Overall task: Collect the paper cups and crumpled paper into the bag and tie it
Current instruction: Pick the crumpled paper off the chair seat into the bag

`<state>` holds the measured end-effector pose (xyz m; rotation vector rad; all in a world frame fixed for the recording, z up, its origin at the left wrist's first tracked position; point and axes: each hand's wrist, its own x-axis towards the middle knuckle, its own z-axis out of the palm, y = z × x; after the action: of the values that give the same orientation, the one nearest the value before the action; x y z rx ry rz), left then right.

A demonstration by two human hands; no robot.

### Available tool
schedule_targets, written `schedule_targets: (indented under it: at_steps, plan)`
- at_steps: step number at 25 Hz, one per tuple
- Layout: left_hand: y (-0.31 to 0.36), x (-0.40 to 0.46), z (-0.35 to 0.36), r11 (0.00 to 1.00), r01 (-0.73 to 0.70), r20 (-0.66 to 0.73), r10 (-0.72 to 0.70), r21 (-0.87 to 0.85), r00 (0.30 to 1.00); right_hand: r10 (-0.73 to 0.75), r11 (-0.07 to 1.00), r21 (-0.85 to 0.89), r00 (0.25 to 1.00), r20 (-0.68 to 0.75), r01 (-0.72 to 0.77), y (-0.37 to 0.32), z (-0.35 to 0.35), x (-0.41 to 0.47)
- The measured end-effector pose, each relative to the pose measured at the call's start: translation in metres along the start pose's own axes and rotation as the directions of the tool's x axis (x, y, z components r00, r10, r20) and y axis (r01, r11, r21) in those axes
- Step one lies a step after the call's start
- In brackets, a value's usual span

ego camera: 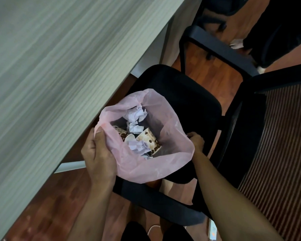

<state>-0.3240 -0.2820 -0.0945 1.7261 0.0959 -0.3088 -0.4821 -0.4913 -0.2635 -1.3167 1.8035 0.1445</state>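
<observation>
A pink plastic bag stands open on the black seat of an office chair. Inside it lie a paper cup printed with brown coffee beans, a second cup partly hidden at the left, and several balls of crumpled white paper. My left hand grips the bag's left rim, with the thumb over the plastic. My right hand holds the right rim from outside, its fingers curled and partly hidden behind the bag.
A grey wood-grain table fills the left side, its edge just above the bag. The chair's armrests and striped mesh backrest lie to the right. The floor is reddish wood. A second dark chair stands at the top right.
</observation>
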Motion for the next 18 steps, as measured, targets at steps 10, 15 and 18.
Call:
schedule_targets:
  at_steps: [10,15,18]
  plan:
    - [0.009,-0.002,0.008,0.999,0.03,0.024,-0.03,0.028,0.999,-0.539,0.687,0.371,0.78,-0.316,0.625,-0.113,-0.081,-0.144]
    - [0.019,-0.004,0.012,0.999,0.038,0.02,-0.038,0.021,0.999,-0.694,0.652,-0.081,0.637,0.336,0.754,-0.118,-0.038,-0.168]
    - [0.022,-0.005,0.011,0.999,0.029,0.026,-0.03,0.022,0.999,-0.707,0.629,-0.338,0.696,0.127,0.701,-0.108,-0.031,-0.142]
